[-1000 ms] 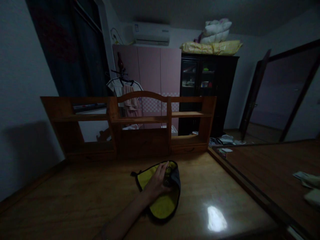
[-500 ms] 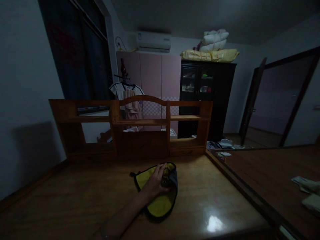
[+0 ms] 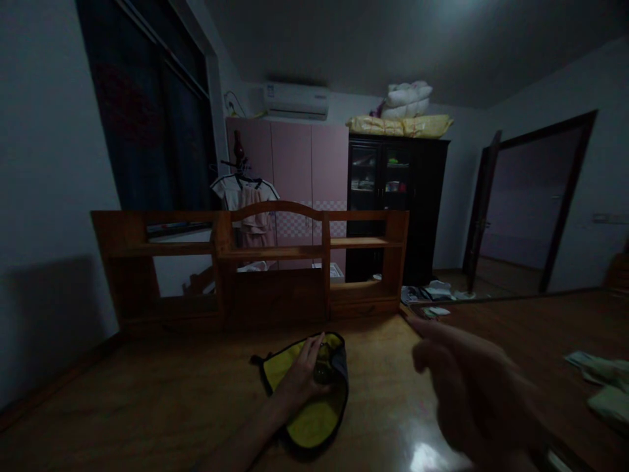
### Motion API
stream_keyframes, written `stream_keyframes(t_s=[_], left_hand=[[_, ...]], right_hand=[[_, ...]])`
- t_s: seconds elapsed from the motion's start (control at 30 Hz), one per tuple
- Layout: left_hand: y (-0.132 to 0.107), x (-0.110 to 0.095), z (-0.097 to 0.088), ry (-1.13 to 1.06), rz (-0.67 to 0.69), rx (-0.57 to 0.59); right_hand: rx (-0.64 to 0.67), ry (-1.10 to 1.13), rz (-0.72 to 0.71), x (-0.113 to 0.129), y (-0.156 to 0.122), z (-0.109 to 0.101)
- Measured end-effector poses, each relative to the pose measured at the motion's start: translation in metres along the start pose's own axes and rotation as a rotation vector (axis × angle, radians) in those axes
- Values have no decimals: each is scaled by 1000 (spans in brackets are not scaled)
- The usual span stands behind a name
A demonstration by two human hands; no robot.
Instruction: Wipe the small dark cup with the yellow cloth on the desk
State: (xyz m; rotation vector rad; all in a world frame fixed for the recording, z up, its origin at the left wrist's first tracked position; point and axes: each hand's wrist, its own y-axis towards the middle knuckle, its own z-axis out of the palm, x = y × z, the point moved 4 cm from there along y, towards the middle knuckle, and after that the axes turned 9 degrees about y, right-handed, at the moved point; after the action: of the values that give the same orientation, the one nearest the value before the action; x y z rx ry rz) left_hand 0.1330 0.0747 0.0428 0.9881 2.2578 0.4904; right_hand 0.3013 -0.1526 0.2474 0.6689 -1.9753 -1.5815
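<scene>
On the wooden bed board lies a yellow cloth [image 3: 314,429] with black edging, its grey underside folded over at the right. My left hand [image 3: 301,380] rests on it, fingers curled round a small dark, shiny, glass-like object [image 3: 323,372]; the dim light hides its exact kind. At the right, nearer the camera, my right hand [image 3: 476,387] hangs over the board's edge, blurred. Its fingers point left and forward with the thumb apart, and nothing shows in it.
A wooden headboard with shelves [image 3: 275,252] stands behind the cloth. Beyond are a pink wardrobe [image 3: 289,157], a black cabinet [image 3: 427,196] and an ajar door [image 3: 484,210]. Pale cloths [image 3: 604,373] lie on the brown surface at the right.
My right hand has come into view from the right. My left hand stays on the object and cloth. The view has tilted up slightly and turned a little right.
</scene>
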Motion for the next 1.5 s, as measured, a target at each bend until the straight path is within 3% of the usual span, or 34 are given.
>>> stream_keyframes(t_s=[0.07, 0.1, 0.23, 0.37, 0.5, 0.73, 1.07, 1.5], left_hand=[[1, 2, 1, -12, -6, 9], [1, 3, 1, -20, -13, 13], [4, 8, 5, -38, -21, 16], [5, 18, 17, -15, -24, 18], [3, 28, 27, 6, -47, 80], [3, 31, 25, -24, -101, 162], [6, 21, 13, -114, -104, 119], [11, 11, -2, -118, -5, 122]], right_hand=[[99, -36, -11, -37, 2, 39], [215, -74, 26, -59, -4, 63], [614, -231, 267, -142, -56, 147], [771, -194, 445, -173, -108, 187], [759, -91, 650, -181, -133, 196], [695, 22, 857, -185, -142, 201], [728, 313, 776, -168, -137, 198], [933, 191, 743, -170, -139, 204]])
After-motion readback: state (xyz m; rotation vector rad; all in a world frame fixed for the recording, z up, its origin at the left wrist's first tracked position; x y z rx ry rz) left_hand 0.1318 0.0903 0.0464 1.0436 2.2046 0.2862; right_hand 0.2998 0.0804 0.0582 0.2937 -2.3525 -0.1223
